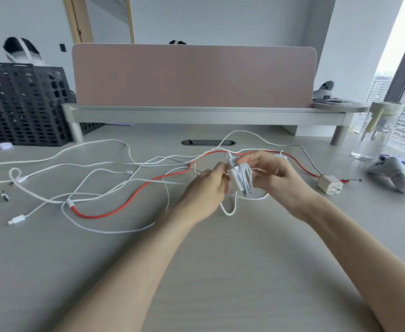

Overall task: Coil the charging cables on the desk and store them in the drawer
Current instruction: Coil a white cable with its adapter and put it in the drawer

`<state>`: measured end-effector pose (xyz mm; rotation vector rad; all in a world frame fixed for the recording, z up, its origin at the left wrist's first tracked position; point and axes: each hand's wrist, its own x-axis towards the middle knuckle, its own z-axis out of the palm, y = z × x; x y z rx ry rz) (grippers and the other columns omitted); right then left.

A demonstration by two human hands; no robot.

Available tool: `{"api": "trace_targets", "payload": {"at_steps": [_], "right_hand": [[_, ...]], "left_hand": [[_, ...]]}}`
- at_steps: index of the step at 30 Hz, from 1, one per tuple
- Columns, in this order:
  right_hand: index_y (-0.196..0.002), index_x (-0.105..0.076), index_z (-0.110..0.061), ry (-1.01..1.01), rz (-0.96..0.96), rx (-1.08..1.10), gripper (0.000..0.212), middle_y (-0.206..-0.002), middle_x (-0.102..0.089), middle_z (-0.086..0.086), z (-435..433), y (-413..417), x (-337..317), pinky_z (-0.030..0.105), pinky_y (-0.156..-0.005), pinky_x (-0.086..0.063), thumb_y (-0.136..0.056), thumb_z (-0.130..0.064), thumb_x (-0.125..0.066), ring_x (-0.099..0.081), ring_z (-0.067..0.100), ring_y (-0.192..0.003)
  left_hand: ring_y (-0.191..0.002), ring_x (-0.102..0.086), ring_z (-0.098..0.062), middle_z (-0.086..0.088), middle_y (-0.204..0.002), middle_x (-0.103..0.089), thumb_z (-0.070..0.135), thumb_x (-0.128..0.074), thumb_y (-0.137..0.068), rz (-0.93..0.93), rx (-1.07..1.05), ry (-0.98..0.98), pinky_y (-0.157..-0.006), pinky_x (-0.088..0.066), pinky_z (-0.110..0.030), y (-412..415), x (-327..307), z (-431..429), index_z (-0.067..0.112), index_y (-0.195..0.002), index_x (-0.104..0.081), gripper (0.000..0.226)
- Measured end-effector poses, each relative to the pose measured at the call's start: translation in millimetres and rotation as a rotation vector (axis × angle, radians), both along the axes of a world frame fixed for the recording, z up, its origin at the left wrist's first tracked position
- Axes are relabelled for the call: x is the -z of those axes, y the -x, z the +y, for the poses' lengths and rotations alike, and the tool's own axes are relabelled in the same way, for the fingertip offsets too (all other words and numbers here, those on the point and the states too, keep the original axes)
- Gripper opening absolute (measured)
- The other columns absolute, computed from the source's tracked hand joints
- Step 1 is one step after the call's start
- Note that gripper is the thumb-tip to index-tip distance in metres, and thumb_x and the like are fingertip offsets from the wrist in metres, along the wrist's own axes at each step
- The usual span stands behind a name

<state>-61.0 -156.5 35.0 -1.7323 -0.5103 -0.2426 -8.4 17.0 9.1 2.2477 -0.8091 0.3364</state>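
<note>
Left hand (206, 190) and right hand (277, 179), both pinch-gripped on a coiled white charging cable (243, 178) above the pale grey desk (220, 255).

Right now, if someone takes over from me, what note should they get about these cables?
Left grip pinches the coil at its left side. Right grip holds its upper right.
A loose tail of the coil loops down onto the desk.
The red cable and several white cables lie loose and crossed on the desk. A plug lies to the right.
Done: one white cable is nearly coiled.
Left: finish it, coil the others, store them all. The drawer is not in view.
</note>
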Motion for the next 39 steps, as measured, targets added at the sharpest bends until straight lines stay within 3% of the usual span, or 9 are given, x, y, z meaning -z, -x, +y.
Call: {"api": "trace_targets", "payload": {"at_steps": [3, 6, 9, 13, 18, 24, 29, 35, 39], "right_hand": [[-0.105, -0.066, -0.009, -0.082, 0.026, 0.088, 0.030, -0.085, -0.073, 0.007, 8.4, -0.8, 1.3, 0.028, -0.076, -0.054, -0.093, 0.013, -0.051, -0.070, 0.020, -0.077], [-0.102, -0.069, -0.016, -0.202, 0.043, 0.196, 0.036, -0.091, -0.068, 0.017, 11.4, -5.5, 1.6, 0.037, -0.079, -0.054, -0.090, 0.014, -0.052, -0.065, 0.027, -0.080], [-0.101, -0.071, -0.020, -0.356, 0.066, 0.271, 0.043, -0.084, -0.065, 0.013, 8.2, -6.3, -1.4, 0.033, -0.076, -0.051, -0.086, 0.016, -0.052, -0.060, 0.026, -0.076], [-0.115, -0.068, -0.015, -0.438, 0.074, 0.354, 0.036, -0.084, -0.068, 0.008, 10.1, -6.8, -1.0, 0.023, -0.071, -0.053, -0.092, 0.008, -0.052, -0.064, 0.018, -0.074], [-0.116, -0.067, -0.017, -0.361, 0.075, 0.395, 0.032, -0.089, -0.067, 0.014, 15.1, -7.4, 3.8, 0.036, -0.085, -0.056, -0.095, 0.003, -0.052, -0.063, 0.026, -0.082], [-0.113, -0.068, -0.020, -0.339, -0.001, 0.427, 0.028, -0.089, -0.064, 0.018, 15.3, -3.8, -2.4, 0.025, -0.077, -0.056, -0.097, -0.002, -0.055, -0.063, 0.023, -0.081], [-0.111, -0.069, -0.020, -0.480, 0.127, 0.386, 0.039, -0.082, -0.070, 0.003, 6.2, -0.9, -8.8, 0.033, -0.084, -0.055, -0.093, 0.004, -0.045, -0.066, 0.021, -0.081], [-0.102, -0.068, -0.014, -0.535, 0.190, 0.412, 0.048, -0.079, -0.071, 0.008, 2.3, -1.2, -8.9, 0.045, -0.090, -0.057, -0.080, 0.014, -0.036, -0.065, 0.024, -0.077], [-0.103, -0.067, -0.010, -0.483, 0.224, 0.423, 0.048, -0.073, -0.069, 0.008, 2.8, -2.0, -7.7, 0.041, -0.084, -0.060, -0.079, 0.016, -0.034, -0.061, 0.022, -0.070]], "left_hand": [[-0.087, -0.058, -0.038, -0.013, -0.095, -0.064, 0.018, -0.035, -0.096, -0.019, -0.061, -0.081, -0.076, -0.048, -0.046, 0.8, 2.6, -3.6, 0.014, -0.098, -0.046, 0.011], [-0.090, -0.060, -0.033, -0.003, -0.097, -0.068, 0.013, -0.037, -0.095, 0.057, -0.056, -0.153, -0.078, -0.048, -0.040, 4.3, 3.6, -5.1, 0.020, -0.104, -0.051, 0.018], [-0.090, -0.061, -0.033, -0.001, -0.092, -0.069, 0.013, -0.041, -0.096, 0.054, -0.018, -0.150, -0.077, -0.048, -0.041, 8.9, 5.8, -7.9, 0.021, -0.100, -0.055, 0.017], [-0.085, -0.060, -0.039, -0.010, -0.092, -0.069, 0.020, -0.037, -0.098, -0.069, -0.053, -0.126, -0.073, -0.048, -0.043, 13.8, 3.2, -14.2, 0.016, -0.106, -0.054, 0.019], [-0.083, -0.061, -0.040, -0.014, -0.091, -0.069, 0.019, -0.043, -0.099, -0.390, -0.100, -0.181, -0.062, -0.034, -0.036, 22.4, 5.5, -17.6, 0.010, -0.094, -0.056, 0.017], [-0.091, -0.059, -0.032, -0.008, -0.092, -0.064, 0.009, -0.053, -0.089, -0.430, -0.156, -0.127, -0.070, -0.045, -0.040, 18.6, 2.8, -17.8, 0.011, -0.093, -0.062, 0.010], [-0.084, -0.059, -0.031, -0.006, -0.086, -0.062, 0.017, -0.050, -0.094, -0.510, -0.179, -0.073, -0.063, -0.046, -0.039, 15.6, 1.6, -13.7, 0.012, -0.091, -0.064, 0.016], [-0.062, -0.052, -0.010, 0.008, -0.074, -0.065, 0.022, -0.061, -0.090, -0.320, -0.134, 0.228, -0.063, -0.045, -0.027, 21.4, -11.6, -9.3, 0.019, -0.084, -0.070, 0.011], [-0.077, -0.066, -0.003, 0.011, -0.079, -0.073, 0.018, -0.071, -0.083, -0.001, -0.061, 0.543, -0.073, -0.046, -0.012, 25.0, -21.2, -7.0, 0.019, -0.083, -0.074, 0.003]]}}
